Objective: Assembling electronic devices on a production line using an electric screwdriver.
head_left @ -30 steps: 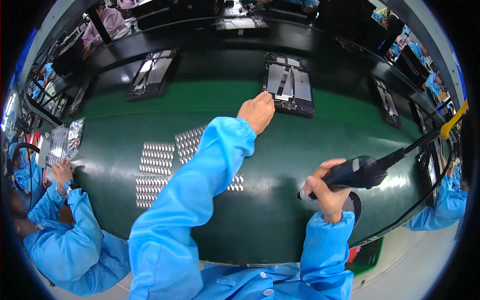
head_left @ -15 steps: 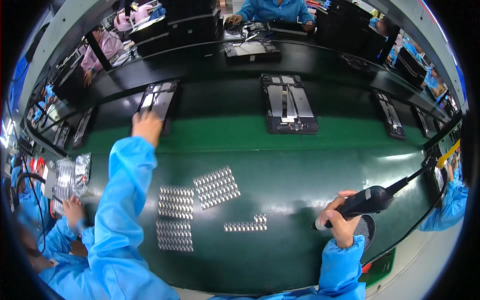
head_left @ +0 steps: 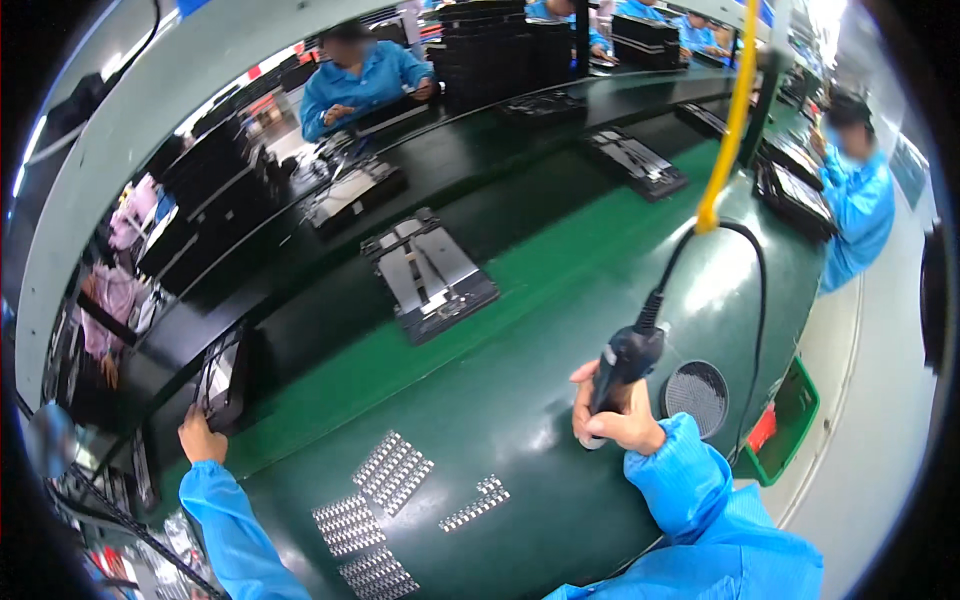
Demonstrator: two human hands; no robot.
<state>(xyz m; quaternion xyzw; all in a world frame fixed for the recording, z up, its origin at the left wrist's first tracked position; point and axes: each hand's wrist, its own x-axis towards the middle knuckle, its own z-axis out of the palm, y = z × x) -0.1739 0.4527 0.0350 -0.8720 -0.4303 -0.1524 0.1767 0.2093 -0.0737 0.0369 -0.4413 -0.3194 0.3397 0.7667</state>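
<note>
My right hand is wrapped around a black corded electric screwdriver, its cord rising to a yellow hose. The tool's tip points down over the green bench. At the left, my left hand grips the near end of an opened tablet with a black frame and a silver inside; the fingertips are partly hidden. Another opened tablet, with silver panels, lies on the belt between my hands. On the bench sit sheets of small metallic parts and a partly used strip.
A round dark dish of small grey pieces stands right of my right hand. Beyond the bench edge is a green bin with something red inside. More tablets lie along the belt. Co-workers in blue sit at the right and across.
The whole view has turned to the right. My left hand has shifted from above the left tablet to its near end. The screwdriver stays in my right hand, now held more upright.
</note>
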